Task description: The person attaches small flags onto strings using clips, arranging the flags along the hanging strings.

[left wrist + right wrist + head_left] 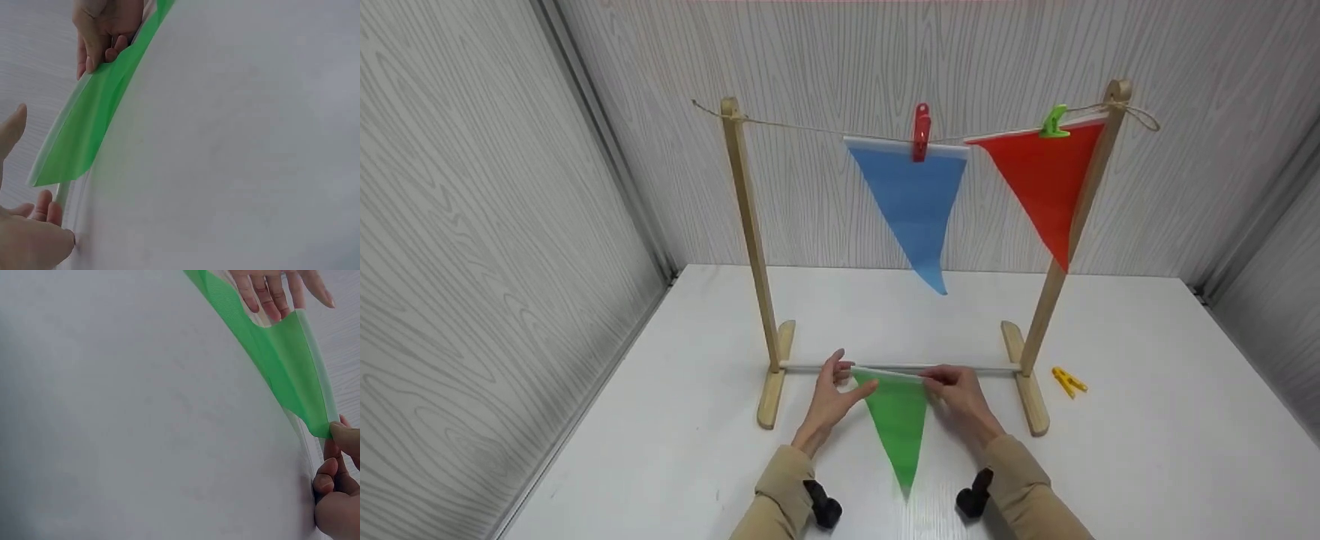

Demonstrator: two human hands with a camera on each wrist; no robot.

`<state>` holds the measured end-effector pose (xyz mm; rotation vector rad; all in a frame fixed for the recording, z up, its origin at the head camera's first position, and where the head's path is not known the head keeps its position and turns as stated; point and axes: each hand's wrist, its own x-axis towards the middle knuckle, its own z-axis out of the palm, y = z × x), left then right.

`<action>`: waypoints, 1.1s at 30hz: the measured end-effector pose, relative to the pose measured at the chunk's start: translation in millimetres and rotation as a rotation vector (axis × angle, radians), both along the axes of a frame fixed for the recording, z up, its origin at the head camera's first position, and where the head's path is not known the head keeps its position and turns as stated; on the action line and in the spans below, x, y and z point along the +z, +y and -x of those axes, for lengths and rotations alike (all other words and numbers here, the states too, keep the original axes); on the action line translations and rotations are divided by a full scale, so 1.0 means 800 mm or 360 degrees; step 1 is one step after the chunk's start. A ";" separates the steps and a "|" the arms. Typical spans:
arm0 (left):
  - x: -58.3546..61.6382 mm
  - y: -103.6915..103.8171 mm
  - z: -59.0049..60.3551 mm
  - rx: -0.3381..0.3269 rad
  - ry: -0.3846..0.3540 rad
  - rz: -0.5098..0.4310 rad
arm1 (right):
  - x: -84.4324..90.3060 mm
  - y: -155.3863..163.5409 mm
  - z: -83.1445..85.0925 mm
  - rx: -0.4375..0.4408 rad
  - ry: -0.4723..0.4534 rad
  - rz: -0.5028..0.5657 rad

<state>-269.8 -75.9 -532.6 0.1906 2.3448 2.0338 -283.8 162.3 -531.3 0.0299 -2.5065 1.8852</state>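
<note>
Both hands, left (831, 390) and right (960, 390), pinch the green pennant's (898, 424) top corners, holding its edge taut above the worktop (1147, 450), below the string line (810, 129).

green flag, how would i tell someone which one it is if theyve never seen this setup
Find the wooden rack standing on the white table, with a string across its top. The green flag is not up there but down at the rack's foot, its top corners held by the left hand and right hand. The blue flag and red flag both hang pegged from the string.
</note>
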 end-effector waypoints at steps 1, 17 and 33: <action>0.000 0.000 0.001 0.0019 -0.0005 -0.0047 | 0.000 0.000 0.000 0.0007 0.0004 0.0010; -0.002 -0.013 0.009 0.0004 0.0035 -0.0103 | -0.001 0.001 0.000 0.0004 -0.0023 0.0047; -0.006 -0.015 0.010 0.0045 0.0092 -0.0017 | 0.004 0.004 -0.007 0.0016 0.0023 0.0101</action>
